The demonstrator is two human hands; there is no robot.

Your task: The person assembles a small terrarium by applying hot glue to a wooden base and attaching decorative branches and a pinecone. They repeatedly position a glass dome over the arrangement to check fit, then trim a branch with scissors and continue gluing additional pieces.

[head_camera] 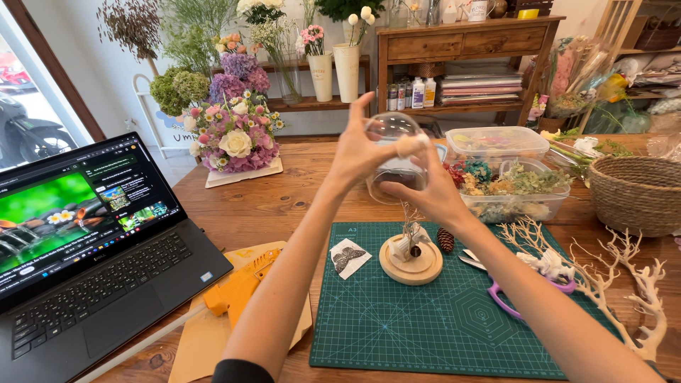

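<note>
I hold a clear glass dome (394, 142) up in the air above the green cutting mat (425, 326). My left hand (357, 152) grips its left side with fingers reaching over the top. My right hand (425, 186) supports its right and lower side. Directly below stands a round wooden base (411, 264) carrying a small white ornament with a twig. A small pine cone (445, 240) lies just right of the base, and a butterfly card (349, 257) lies to its left.
An open laptop (85, 248) sits at left beside an orange glue gun (237, 287). Purple scissors (507, 298), white coral-like branches (624, 284), a wicker basket (637, 195), clear boxes of dried flowers (507, 181) and a flower arrangement (234, 138) surround the mat.
</note>
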